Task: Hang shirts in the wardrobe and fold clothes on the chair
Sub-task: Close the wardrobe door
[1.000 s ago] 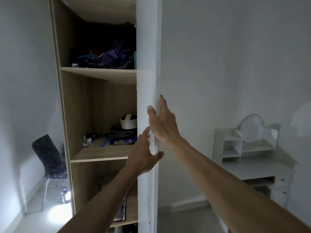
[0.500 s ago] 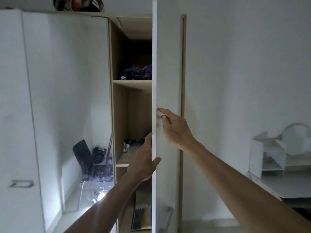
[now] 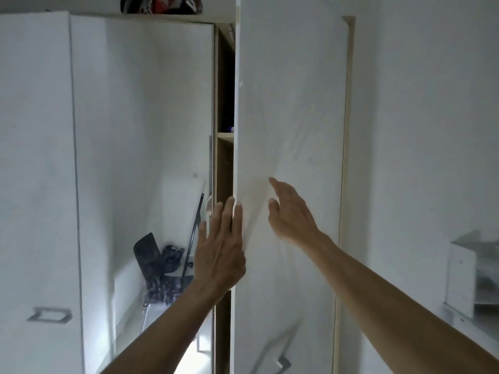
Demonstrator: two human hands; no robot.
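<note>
While the tall white wardrobe door [image 3: 290, 130] stands nearly shut, w/ only a thin gap showing the wood-toned shelves [image 3: 225, 136], you've got no shirt in view to hang. The dark patterned chair w/ clothes [image 3: 155, 268] shows in the mirrored panel [image 3: 140, 130] to the left. Your left hand [image 3: 220, 252] lies flat, fingers straight, at the door's edge; your right hand [image 3: 290, 211] is spread loose on the door face, gripping nothing. Risk: left fingertips pinched if the door swings closed.
</note>
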